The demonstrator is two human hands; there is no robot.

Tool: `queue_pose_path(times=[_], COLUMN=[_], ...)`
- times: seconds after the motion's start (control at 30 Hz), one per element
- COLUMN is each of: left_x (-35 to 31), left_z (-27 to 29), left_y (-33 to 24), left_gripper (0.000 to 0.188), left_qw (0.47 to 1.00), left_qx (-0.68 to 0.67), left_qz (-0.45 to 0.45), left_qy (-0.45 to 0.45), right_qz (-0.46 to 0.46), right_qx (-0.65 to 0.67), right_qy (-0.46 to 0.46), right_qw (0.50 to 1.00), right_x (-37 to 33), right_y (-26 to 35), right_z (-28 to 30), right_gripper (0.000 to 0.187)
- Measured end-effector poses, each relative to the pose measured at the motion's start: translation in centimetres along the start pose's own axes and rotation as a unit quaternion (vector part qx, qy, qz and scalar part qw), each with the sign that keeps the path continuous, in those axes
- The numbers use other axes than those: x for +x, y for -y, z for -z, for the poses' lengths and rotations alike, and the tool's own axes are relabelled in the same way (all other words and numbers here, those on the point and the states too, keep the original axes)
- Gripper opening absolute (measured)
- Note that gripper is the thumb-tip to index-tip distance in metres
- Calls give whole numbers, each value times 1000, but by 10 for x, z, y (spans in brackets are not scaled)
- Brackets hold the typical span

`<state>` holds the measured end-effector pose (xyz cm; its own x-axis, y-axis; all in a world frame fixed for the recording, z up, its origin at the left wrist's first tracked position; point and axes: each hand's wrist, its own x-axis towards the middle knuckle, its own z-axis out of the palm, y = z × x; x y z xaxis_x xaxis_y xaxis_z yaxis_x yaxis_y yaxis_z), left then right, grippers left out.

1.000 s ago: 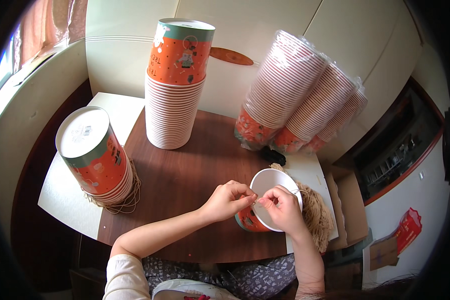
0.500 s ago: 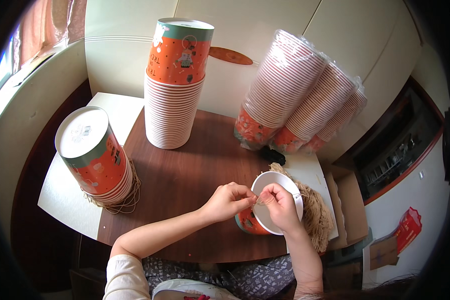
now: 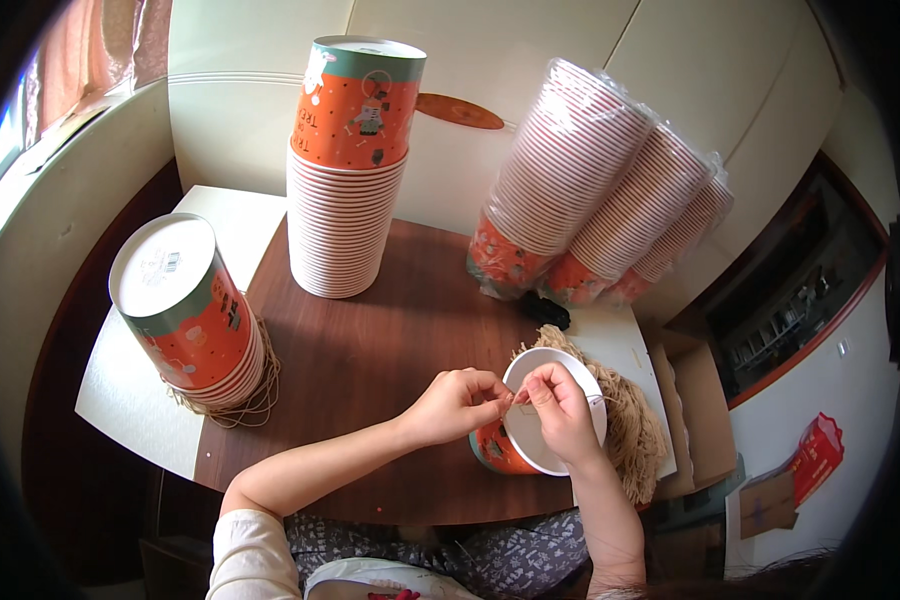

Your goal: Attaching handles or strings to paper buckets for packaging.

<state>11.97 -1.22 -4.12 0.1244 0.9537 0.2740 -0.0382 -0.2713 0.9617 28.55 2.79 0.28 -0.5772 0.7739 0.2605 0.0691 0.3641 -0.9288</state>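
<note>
A round paper bucket [image 3: 498,448], orange outside and white inside, lies tilted on the table with its mouth toward me. My left hand [image 3: 458,406] is closed in a pinch at the left side of its rim. Over the mouth, my right hand [image 3: 562,412] also pinches, its fingertips almost meeting those of the left. Between them runs a thin light cord, hard to make out. A bit of cord [image 3: 596,398] shows at the rim's right side. Just right of the bucket lies a thick bundle of tan cords [image 3: 635,440].
One tall stack of upside-down buckets [image 3: 342,215] stands at the back. A shorter stack [image 3: 205,330], looped with cords at its base, stands left. Plastic-wrapped bucket stacks [image 3: 570,170] lean at the back right, near a black item [image 3: 548,312]. A cardboard box [image 3: 698,410] sits beyond the table's right edge.
My right hand's fingers have shifted slightly, close to the left fingertips. The bucket has tipped or slid a little toward me. Both hands keep their pinch.
</note>
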Motion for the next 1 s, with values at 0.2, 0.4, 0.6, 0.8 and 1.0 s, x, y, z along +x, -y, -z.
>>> queue_pose_path(times=[0.2,0.4,0.6,0.8,1.0], left_x=[3,5,4,2,4], left_z=[10,9,8,7,7], left_y=[-6,-6,-5,-8,-3], left_gripper=[18,21,13,11,11], left_qw=[992,975,977,979,980], left_qx=[103,171,160,161,156], left_qz=[-50,-136,-141,-126,-126], left_qy=[53,42,25,16,16], right_qz=[-58,-53,-33,5,-38], right_qx=[66,57,-10,-160,-204], right_qy=[-5,-5,6,24,52], right_qw=[996,997,999,987,977], right_x=[-4,-4,-6,-10,-10], right_y=[-1,1,-8,-2,2], right_z=[5,4,4,-1,-1], right_gripper=[12,12,14,25,30])
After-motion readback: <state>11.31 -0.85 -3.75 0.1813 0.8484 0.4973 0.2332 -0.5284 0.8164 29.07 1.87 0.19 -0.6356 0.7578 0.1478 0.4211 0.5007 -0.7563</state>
